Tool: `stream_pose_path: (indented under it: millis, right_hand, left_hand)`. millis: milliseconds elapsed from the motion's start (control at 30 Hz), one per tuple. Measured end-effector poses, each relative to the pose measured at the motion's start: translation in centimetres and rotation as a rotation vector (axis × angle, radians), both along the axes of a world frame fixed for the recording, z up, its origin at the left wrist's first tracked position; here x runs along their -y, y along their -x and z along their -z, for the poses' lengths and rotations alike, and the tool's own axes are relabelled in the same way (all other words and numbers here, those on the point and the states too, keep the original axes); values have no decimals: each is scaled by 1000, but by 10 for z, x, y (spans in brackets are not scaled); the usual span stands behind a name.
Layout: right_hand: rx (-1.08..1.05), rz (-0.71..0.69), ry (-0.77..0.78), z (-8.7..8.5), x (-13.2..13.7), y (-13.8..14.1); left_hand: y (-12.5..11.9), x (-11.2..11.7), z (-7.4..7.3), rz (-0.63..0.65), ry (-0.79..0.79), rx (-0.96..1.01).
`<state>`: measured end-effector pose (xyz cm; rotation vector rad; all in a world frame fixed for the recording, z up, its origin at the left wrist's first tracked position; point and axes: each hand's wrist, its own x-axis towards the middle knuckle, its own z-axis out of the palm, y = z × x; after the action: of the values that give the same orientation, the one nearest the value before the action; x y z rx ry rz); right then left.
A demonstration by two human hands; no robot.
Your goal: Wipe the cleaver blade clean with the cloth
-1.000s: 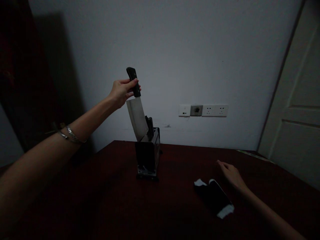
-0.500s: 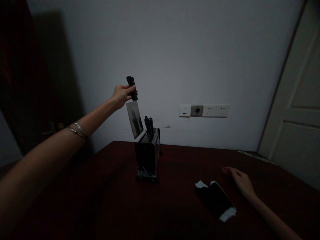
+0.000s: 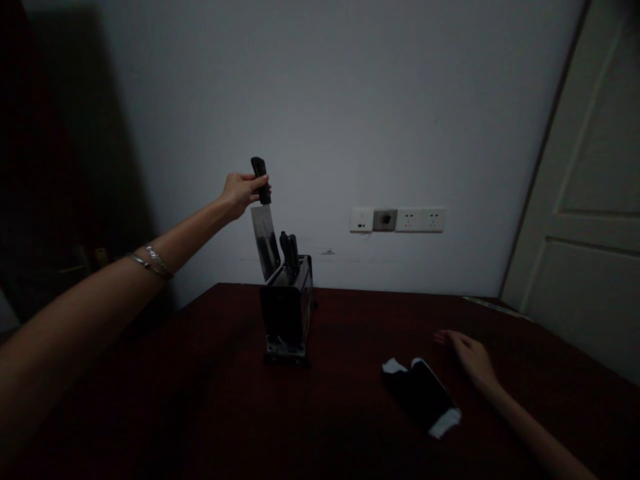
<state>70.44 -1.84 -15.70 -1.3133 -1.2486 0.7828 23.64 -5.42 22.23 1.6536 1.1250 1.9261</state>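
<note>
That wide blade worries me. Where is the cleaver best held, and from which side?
Grip the cleaver by its black handle, coming from above as the left hand does. It hangs blade-down, its lower end at the knife block, so the handle is the top, blunt, free part.

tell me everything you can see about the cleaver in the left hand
The cleaver has a broad rectangular blade, greyish metal by its look, and a black handle. It hangs blade down, slightly tilted, handle uppermost. The left hand grips the handle. The blade's lower end meets the top of the dark knife block, beside two other black handles; whether it sits in a slot is unclear.
</note>
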Motion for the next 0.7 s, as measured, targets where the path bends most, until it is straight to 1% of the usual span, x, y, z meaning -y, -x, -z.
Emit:
stream_pose_path:
  millis: [100, 267, 400, 533, 700]
  right_hand:
    - [-6, -5, 15, -2, 2, 1]
    - [-36, -10, -3, -2, 2, 2]
    - [-21, 6, -4, 3, -2, -1]
    - [-37, -9, -10, 9, -7, -4]
    - [-84, -25, 3, 9, -6, -4]
  left_hand:
    - [-1, -1, 2, -15, 5, 0]
    - [0, -5, 3, -31, 20, 20]
    - [0, -8, 4, -46, 25, 22]
    - [-1, -9, 6, -43, 30, 19]
    - [-2, -10, 9, -46, 47, 6]
